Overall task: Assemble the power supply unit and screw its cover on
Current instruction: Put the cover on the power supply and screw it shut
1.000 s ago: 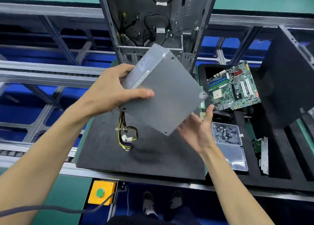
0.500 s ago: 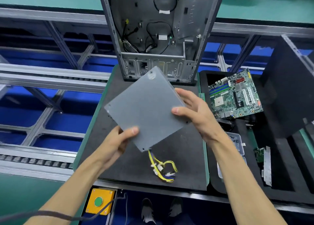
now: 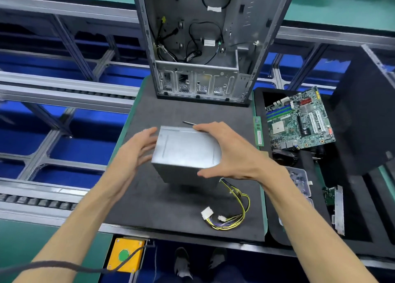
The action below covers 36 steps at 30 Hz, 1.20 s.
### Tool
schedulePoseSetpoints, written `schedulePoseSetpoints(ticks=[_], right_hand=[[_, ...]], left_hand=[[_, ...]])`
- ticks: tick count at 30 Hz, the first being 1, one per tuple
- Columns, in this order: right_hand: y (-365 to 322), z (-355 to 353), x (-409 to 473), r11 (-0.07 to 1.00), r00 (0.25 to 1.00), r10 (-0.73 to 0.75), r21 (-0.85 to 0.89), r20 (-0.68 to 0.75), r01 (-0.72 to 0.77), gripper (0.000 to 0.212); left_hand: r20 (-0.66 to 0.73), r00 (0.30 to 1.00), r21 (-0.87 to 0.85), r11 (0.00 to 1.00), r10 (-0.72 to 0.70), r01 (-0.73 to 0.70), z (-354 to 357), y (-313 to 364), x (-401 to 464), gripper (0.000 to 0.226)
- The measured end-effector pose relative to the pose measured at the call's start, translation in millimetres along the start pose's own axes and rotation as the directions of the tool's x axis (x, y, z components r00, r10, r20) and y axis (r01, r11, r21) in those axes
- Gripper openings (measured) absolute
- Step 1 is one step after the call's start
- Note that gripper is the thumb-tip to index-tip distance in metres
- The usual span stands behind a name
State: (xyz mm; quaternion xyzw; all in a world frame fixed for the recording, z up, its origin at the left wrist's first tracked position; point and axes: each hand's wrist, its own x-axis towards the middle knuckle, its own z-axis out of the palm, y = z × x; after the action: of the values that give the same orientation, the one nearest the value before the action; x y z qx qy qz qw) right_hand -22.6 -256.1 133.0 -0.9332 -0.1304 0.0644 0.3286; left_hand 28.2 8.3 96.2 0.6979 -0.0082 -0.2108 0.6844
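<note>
The power supply unit [image 3: 186, 148], a plain grey metal box, stands on the black foam mat [image 3: 149, 208] with a broad face turned up. My right hand [image 3: 230, 152] grips its right side, thumb at the near corner and fingers over the far edge. Beside the box's left face, my left hand [image 3: 136, 150] is blurred with fingers spread; I cannot tell whether it touches. The unit's yellow and black cable bundle [image 3: 233, 214] with white connectors trails onto the mat at the lower right.
An open computer case [image 3: 205, 79] stands at the mat's far end. A thin dark rod [image 3: 189, 123] pokes out behind the box. To the right lie a memory stick [image 3: 258, 131], motherboard [image 3: 299, 120], clear screw box [image 3: 299, 180], bracketed card [image 3: 337, 208] and black side panel [image 3: 367, 111]. A yellow button box [image 3: 126, 255] sits below.
The unit was held in the air and turned over between both hands; now it rests on the mat. My left hand has come off it and its cables lie on the foam.
</note>
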Motion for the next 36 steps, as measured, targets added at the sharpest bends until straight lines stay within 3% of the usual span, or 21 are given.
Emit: schedulePoseSetpoints(ticks=[4, 9, 12, 14, 16, 18, 19, 25, 36], right_hand=[[12.8, 20.8, 4.6, 0.999, 0.998, -0.033, 0.017, 0.051, 0.032, 0.098], [26.5, 34.4, -4.9, 1.000, 1.000, -0.009, 0.021, 0.016, 0.009, 0.098], [29.0, 45.2, -15.6, 0.966, 0.991, 0.121, 0.238, -0.063, -0.103, 0.096], [28.1, 54.2, -18.8, 0.822, 0.934, 0.331, 0.527, -0.136, -0.215, 0.082], [26.0, 67.1, -19.5, 0.545, 0.871, 0.490, 0.794, -0.040, -0.270, 0.067], [26.0, 79.1, -18.8, 0.322, 0.835, 0.545, 0.902, 0.071, -0.287, 0.055], [26.1, 81.2, -17.7, 0.285, 0.830, 0.553, 0.917, 0.079, -0.278, 0.051], [24.8, 81.3, -13.9, 0.243, 0.822, 0.569, 0.955, 0.003, -0.172, 0.040], [23.2, 83.4, -12.0, 0.381, 0.801, 0.579, 0.919, -0.152, -0.101, 0.004]], left_hand=[[0.002, 1.000, 0.155, 0.988, 0.023, -0.023, 25.7, -7.4, 1.7, 0.052], [-0.069, 0.996, 0.103, 0.994, 0.053, -0.045, 35.5, -27.3, 2.4, 0.050], [-0.052, 0.997, 0.087, 0.995, 0.052, -0.047, 35.6, -32.3, 4.5, 0.048], [-0.036, 0.998, 0.060, 0.997, 0.049, -0.047, 36.3, -35.1, 2.4, 0.048], [-0.025, 0.999, 0.008, 0.999, 0.031, -0.031, 37.6, -37.4, 1.1, 0.052], [-0.005, 1.000, -0.023, 1.000, 0.005, -0.005, 38.4, -37.7, 0.2, 0.055], [0.008, 1.000, -0.029, 1.000, -0.001, 0.001, 38.5, -37.2, 0.3, 0.056], [-0.025, 1.000, -0.079, 0.997, 0.015, -0.017, 41.5, -37.2, -0.1, 0.043], [-0.122, 0.985, -0.013, 0.992, 0.120, -0.123, 45.1, -44.3, 4.3, 0.042]])
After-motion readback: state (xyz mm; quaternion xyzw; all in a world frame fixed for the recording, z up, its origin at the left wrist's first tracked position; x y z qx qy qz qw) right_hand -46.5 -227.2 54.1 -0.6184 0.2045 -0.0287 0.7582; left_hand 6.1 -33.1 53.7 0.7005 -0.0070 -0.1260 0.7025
